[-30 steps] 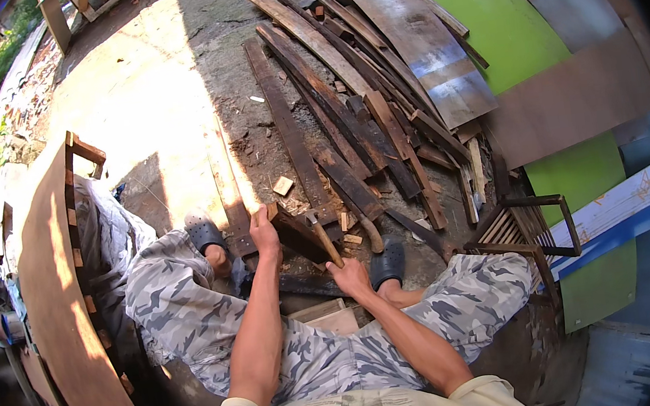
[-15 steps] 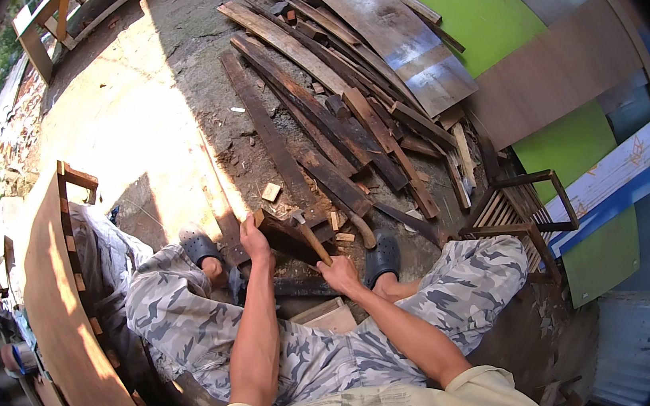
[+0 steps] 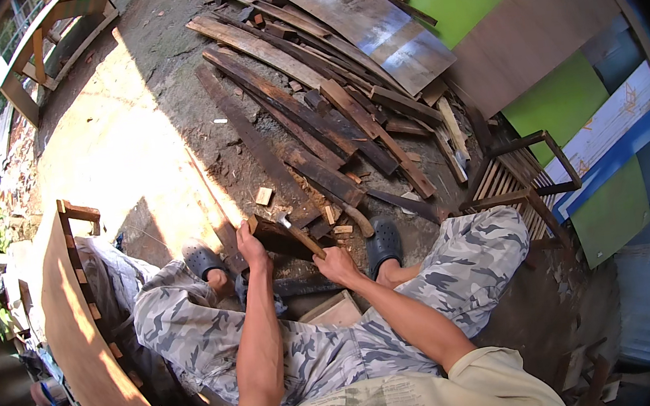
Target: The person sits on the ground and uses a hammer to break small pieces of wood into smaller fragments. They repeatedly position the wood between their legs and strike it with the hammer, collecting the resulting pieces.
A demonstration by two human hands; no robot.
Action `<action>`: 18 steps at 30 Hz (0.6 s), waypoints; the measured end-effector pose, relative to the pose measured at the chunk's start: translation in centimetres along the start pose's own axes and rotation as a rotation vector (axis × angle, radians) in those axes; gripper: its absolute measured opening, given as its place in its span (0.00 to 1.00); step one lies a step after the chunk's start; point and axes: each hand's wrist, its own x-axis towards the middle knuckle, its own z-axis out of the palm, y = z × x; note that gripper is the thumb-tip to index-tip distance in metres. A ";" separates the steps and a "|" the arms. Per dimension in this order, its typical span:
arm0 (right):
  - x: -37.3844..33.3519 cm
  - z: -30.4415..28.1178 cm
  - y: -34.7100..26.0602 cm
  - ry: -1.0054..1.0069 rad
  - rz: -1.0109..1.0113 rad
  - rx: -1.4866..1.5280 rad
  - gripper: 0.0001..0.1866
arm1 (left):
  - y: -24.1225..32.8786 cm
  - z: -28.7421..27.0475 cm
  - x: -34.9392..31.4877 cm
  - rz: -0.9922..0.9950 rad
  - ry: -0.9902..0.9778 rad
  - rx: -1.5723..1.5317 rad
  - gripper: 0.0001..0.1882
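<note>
My right hand is wrapped round the wooden handle of a hammer. The hammer's pale metal head points away from me, over a dark wooden board between my feet. Gripping the left end of that board is my left hand, its fingers curled on the edge. Below the board lies a black bar, with a light wooden block closer to my lap. Small cut wood blocks are scattered just beyond the board. Whether a nail is under the hammer cannot be made out.
Long dark planks lie piled ahead, with a handsaw-like dark blade near my right foot. A slatted wooden frame stands at right, beside green and brown panels. A curved plywood panel stands at left.
The hammer's head has come down to the left, nearer the board, and shows more plainly. My left hand stays on the board. The whole view has shifted slightly.
</note>
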 end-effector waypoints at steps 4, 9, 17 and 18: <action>1.0 0.3 2.0 0.081 0.058 -0.033 0.20 | -0.5 -0.2 0.3 0.008 0.029 0.006 0.21; -0.3 -4.1 -6.6 0.216 -0.366 0.291 0.13 | 0.3 0.4 -1.1 0.050 0.033 0.041 0.20; 0.1 0.2 0.3 0.005 0.132 0.002 0.14 | -0.4 0.1 0.3 -0.145 0.010 -0.058 0.21; 0.2 0.1 -0.2 0.037 0.102 0.026 0.14 | -0.6 -1.2 1.2 -0.137 0.013 -0.079 0.21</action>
